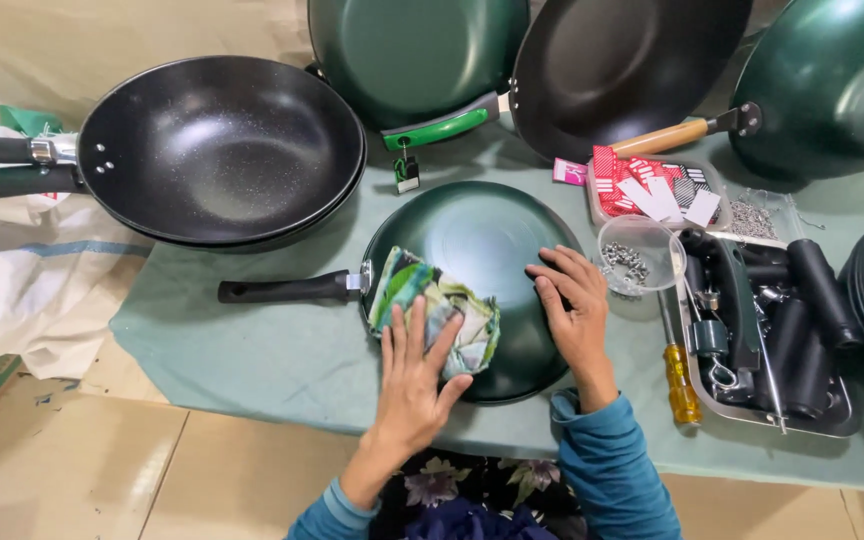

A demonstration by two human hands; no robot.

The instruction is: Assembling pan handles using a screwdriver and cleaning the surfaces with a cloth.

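A dark green pan (482, 235) lies upside down on the green table cover, its black handle (282, 290) pointing left. My left hand (414, 375) presses flat on a crumpled patterned cloth (434, 310) that rests on the pan's left side. Spread fingers of my right hand (572, 300) lie flat on the pan's right side, holding nothing.
A black non-stick pan (217, 145) sits at the left. Three more pans (612, 60) lean at the back. To the right stand a clear cup of screws (637, 258), a tray of labels (652, 185), a metal tray of black handles (782, 330) and a yellow-handled screwdriver (680, 380).
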